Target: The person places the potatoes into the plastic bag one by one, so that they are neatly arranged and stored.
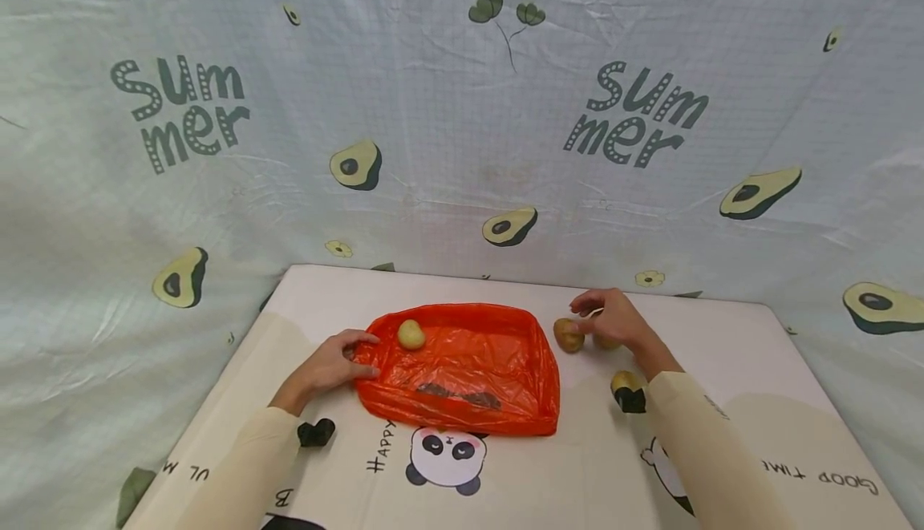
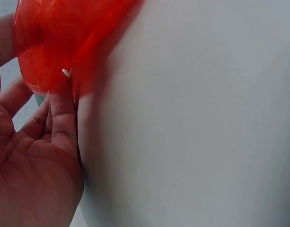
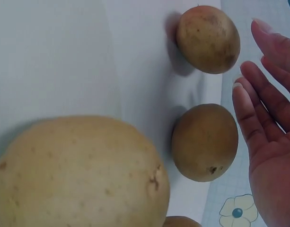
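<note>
A thin red plastic bag (image 1: 469,354) lies spread wide in a tray-like shape on the table. One pale potato (image 1: 411,335) rests inside it, toward the back left. My left hand (image 1: 334,363) holds the bag's left edge between thumb and fingers; in the left wrist view the fingertips are partly behind the red film. To the right of the bag, my right hand (image 1: 609,317) hovers beside a brown potato (image 1: 569,337). Its fingers are loosely extended, with nothing in them, in the right wrist view, near two potatoes (image 3: 208,39). A larger-looking potato (image 3: 78,175) fills that view's lower left.
Another potato (image 1: 626,380) sits near my right forearm, beside a black printed shape. The white table (image 1: 577,466) bears panda drawings and lettering. A hanging sheet (image 1: 433,73) printed with avocados stands behind the table's back edge and along both sides.
</note>
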Tool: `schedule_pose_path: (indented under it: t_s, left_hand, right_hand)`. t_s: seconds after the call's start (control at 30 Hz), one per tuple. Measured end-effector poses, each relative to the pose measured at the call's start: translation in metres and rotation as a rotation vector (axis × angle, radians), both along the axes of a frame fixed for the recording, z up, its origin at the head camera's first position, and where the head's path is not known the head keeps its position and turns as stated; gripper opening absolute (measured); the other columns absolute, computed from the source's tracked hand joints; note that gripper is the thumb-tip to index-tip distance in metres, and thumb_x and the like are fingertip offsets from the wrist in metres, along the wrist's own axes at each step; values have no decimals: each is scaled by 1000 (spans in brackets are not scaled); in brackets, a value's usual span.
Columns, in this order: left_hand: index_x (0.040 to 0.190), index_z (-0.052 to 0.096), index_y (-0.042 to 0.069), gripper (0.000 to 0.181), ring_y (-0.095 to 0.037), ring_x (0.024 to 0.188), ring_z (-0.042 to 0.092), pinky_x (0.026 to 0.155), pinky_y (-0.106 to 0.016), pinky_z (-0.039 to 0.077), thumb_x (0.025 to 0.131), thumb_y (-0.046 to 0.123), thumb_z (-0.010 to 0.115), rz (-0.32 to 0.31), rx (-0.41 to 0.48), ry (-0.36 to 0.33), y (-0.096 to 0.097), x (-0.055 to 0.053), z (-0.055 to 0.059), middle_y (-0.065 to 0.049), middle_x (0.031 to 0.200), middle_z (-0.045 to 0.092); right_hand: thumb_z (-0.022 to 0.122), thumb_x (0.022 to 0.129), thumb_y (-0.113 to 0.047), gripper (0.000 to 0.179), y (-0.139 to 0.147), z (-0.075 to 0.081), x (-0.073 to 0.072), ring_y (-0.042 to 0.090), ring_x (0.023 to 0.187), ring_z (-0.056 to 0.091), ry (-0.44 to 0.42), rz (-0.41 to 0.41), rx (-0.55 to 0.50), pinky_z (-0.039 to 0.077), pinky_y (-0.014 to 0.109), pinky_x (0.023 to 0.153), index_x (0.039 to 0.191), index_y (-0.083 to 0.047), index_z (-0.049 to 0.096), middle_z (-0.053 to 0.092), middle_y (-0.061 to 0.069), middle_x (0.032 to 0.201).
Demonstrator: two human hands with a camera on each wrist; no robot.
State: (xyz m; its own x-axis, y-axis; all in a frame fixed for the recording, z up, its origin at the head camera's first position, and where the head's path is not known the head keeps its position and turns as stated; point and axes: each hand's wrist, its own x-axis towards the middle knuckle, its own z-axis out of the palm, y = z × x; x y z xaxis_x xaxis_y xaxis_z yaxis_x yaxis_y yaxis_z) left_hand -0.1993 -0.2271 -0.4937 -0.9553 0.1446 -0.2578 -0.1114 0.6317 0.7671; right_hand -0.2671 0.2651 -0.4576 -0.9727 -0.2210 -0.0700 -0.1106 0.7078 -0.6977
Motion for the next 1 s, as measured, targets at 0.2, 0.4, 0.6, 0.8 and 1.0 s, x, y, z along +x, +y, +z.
schedule_pose_path:
  t_s: [0.2,0.4,0.6,0.8,1.0]
  left_hand:
    - [138,61,7,56,-45,136,50,107,-53,56,86,17,80,1,6,0,0,1,0,-25,157,44]
    - [137,62,6,56,-45,135,50,107,-54,55,86,16,80,-4,8,10,-1,2,-1,-25,156,45]
    - [137,62,7,56,-44,135,51,107,-53,56,86,17,81,3,8,6,-1,4,-4,-24,156,46]
    - [137,63,7,56,-43,133,52,106,-53,56,85,18,82,2,18,7,-1,4,-3,-24,155,46]
    - [137,63,8,56,-44,135,51,106,-53,56,85,18,82,3,7,13,-1,4,-1,-24,156,46]
  right_hand:
    - [83,84,-20,45,2,-2,-1,29,105,67,-35,25,27,58,45,95,122,1,71,74,17,116]
    - [85,81,-20,47,2,-5,-1,29,104,66,-51,59,40,58,41,91,121,0,72,74,16,114]
    - [86,81,-21,49,1,-7,0,29,105,65,-57,92,52,59,41,89,124,-1,71,73,16,117]
    - [88,80,-20,54,0,-9,-2,29,105,65,-61,136,94,59,47,95,126,-1,70,73,16,119]
    - [91,77,-21,61,-3,-9,-5,27,104,64,-59,193,136,57,51,100,129,0,69,73,15,119]
